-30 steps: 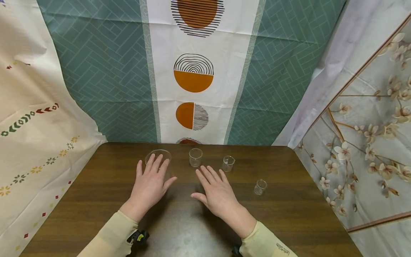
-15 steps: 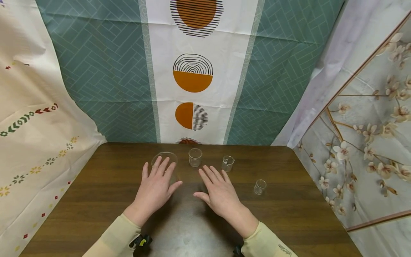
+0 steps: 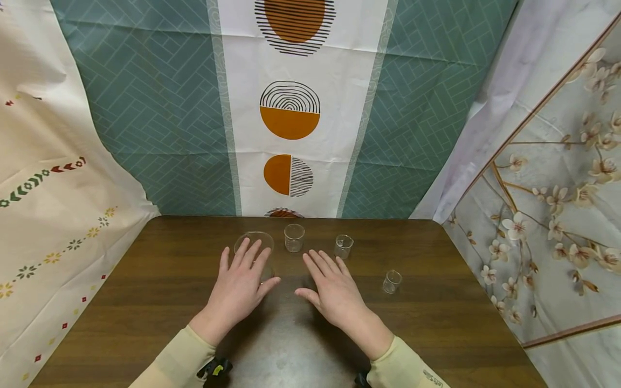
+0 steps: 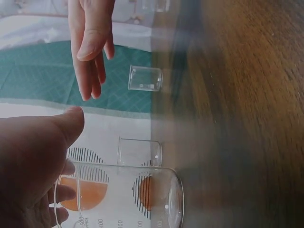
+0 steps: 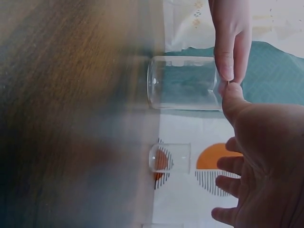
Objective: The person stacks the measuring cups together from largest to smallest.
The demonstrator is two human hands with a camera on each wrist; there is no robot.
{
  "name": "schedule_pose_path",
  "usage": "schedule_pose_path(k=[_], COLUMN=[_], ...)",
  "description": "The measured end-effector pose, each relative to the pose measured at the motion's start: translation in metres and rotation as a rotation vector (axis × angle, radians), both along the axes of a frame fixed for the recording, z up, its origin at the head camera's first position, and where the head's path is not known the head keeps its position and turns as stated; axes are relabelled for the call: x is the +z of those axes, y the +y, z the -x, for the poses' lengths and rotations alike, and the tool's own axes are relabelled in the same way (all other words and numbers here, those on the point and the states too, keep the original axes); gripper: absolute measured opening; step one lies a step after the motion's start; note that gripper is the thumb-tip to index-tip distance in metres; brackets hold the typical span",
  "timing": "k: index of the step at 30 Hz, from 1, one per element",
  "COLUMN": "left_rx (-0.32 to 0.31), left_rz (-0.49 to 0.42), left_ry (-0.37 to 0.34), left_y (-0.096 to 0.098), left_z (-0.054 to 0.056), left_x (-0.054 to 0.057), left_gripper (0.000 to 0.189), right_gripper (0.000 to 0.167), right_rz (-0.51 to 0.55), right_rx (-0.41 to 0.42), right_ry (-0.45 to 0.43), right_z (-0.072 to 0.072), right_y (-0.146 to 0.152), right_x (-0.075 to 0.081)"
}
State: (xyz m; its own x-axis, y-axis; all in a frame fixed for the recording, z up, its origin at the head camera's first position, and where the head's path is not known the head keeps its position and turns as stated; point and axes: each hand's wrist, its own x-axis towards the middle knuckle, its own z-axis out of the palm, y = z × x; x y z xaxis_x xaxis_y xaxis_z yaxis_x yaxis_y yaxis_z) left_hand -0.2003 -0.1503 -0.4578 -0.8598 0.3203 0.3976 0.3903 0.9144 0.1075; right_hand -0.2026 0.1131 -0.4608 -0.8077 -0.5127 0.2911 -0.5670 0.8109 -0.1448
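Note:
My left hand (image 3: 237,291) is stretched out palm down, fingers straight and spread, with its fingertips over the rim of a large glass beaker (image 4: 152,199) with printed volume marks. In the head view the hand covers much of this beaker. The right wrist view shows the beaker (image 5: 183,83) upright, with the left fingertips and the right thumb overlapping its mouth. My right hand (image 3: 335,293) is held over the table with straight fingers and nothing in it. Beyond its fingertips stand a medium beaker (image 3: 294,240) and a smaller beaker (image 3: 343,248).
The smallest beaker (image 3: 392,282) stands farther right on the brown wooden table (image 3: 456,323). A green and white patterned cloth (image 3: 407,108) hangs behind the table's back edge. Other patterned cloths hang at both sides.
My left hand and the large beaker have shifted right and slightly nearer, towards the medium beaker. My right hand has drifted only slightly right. The other beakers keep their places.

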Motion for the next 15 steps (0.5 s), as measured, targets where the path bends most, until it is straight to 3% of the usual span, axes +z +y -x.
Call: schedule_pose_path(k=[15], left_rx=[-0.058], left_rz=[-0.03], left_ry=[0.01], left_y=[0.0057], left_z=[-0.005], left_x=[0.0], left_gripper=[0.072], right_gripper=[0.081], right_rz=[0.066], right_rx=[0.011], right_ry=[-0.072], right_z=[-0.0021], right_y=[0.0063], right_x=[0.0011])
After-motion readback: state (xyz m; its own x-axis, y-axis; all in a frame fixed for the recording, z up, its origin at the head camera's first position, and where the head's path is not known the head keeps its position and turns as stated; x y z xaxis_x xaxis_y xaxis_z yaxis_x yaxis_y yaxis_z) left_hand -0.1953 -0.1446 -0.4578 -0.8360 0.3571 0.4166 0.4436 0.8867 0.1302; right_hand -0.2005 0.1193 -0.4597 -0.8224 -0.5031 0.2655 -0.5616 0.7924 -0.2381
